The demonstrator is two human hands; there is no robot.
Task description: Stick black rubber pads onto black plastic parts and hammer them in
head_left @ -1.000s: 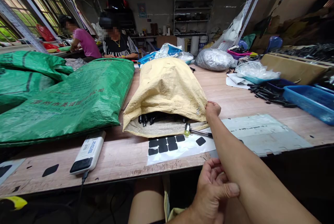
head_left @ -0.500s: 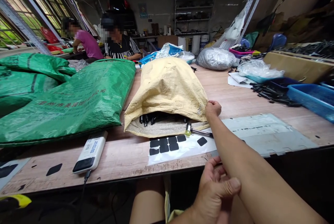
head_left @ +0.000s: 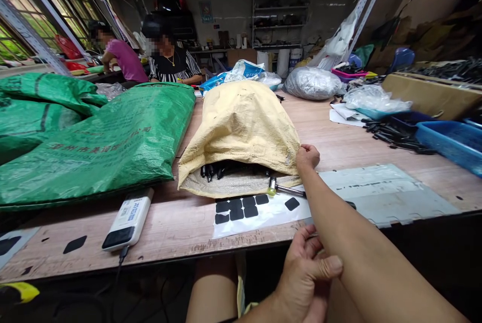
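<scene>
A cream woven sack (head_left: 244, 122) lies on the table, its mouth facing me and slightly agape. Dark slender parts (head_left: 211, 170) show inside. My right hand (head_left: 309, 156) is closed on the right edge of the sack near its mouth. Below, my left hand (head_left: 311, 270) rests against my right forearm at the table's front edge, thumb apart, fingers loosely curled, nothing visible in it. A small hammer (head_left: 282, 188) lies under my right forearm, its head by the sack's mouth. Beneath it is a white sheet (head_left: 263, 217) with black rounded squares (head_left: 236, 210).
Green sacks (head_left: 124, 137) fill the left side. A white power bank (head_left: 128, 220) with a cable lies near the front edge. At right are a grey-blue sheet (head_left: 376, 192), black parts (head_left: 399, 137) and a blue tray (head_left: 452, 144). Two people (head_left: 124, 59) (head_left: 173, 62) sit behind.
The view has shifted slightly, and one person at the back has raised their head a little. Both my hands keep nearly the same places, the right one still on the sack.
</scene>
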